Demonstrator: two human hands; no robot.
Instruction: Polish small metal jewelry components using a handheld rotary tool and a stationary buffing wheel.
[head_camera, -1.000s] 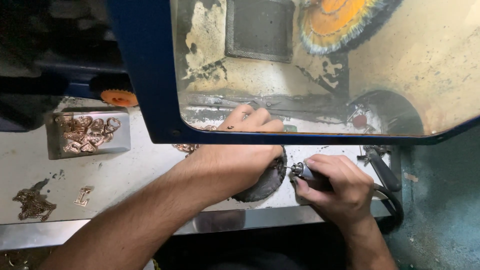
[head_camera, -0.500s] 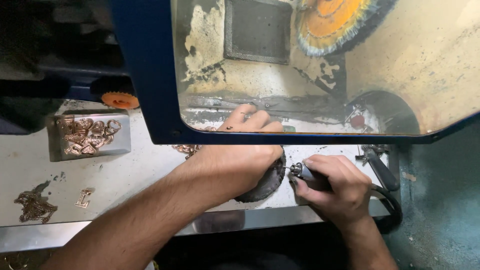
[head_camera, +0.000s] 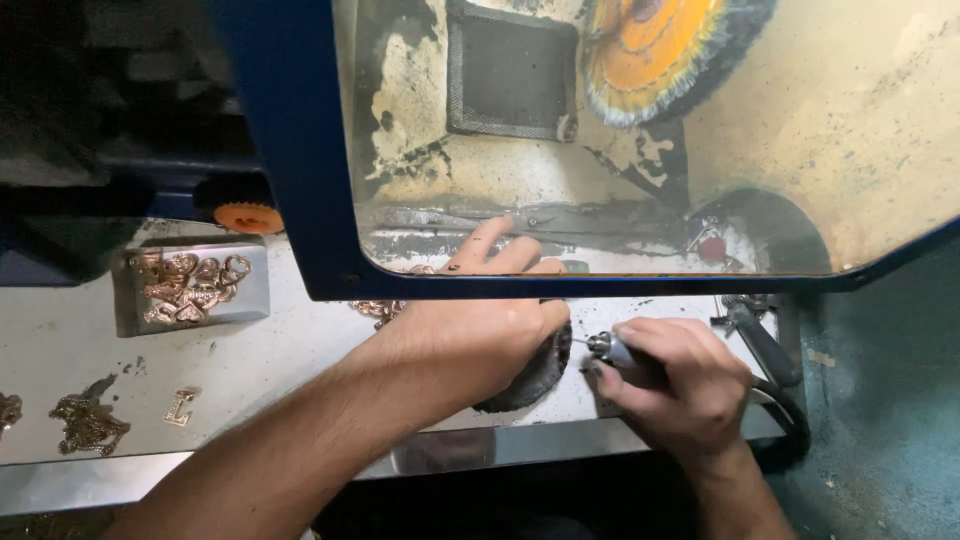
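- Far left of the frame: loose gold-coloured pieces (head_camera: 85, 425) and a small letter-shaped piece (head_camera: 181, 408) lie flat on the table (head_camera: 300, 370), well apart from the hands, seemingly set aside out of the working zone.
- Upper left: a shallow grey tray (head_camera: 250, 290) holds a heap of gold-coloured charms (head_camera: 190, 285), keeping stock together and off the open table. An orange knob (head_camera: 248, 217) sits just above it on the dark machine body.
- Centre: the left hand (head_camera: 480, 330) is closed over a dark round pad (head_camera: 535, 375), pressing something small against it; what the fingers pinch is hidden. The pad appears to serve as a steadying rest.
- Right of centre: the right hand (head_camera: 680, 385) has a closed grip on a rotary handpiece (head_camera: 610, 348), its tip pointing left, just beside the left hand's fingers.
- Upper centre to right: a blue-framed clear guard (head_camera: 300, 180) overhangs the hands; an orange buffing wheel (head_camera: 665, 50) sits behind it.
- Room: the table's front edge runs close under both wrists; open surface lies leftward, while the handpiece cable (head_camera: 790, 410) crowds the right edge.
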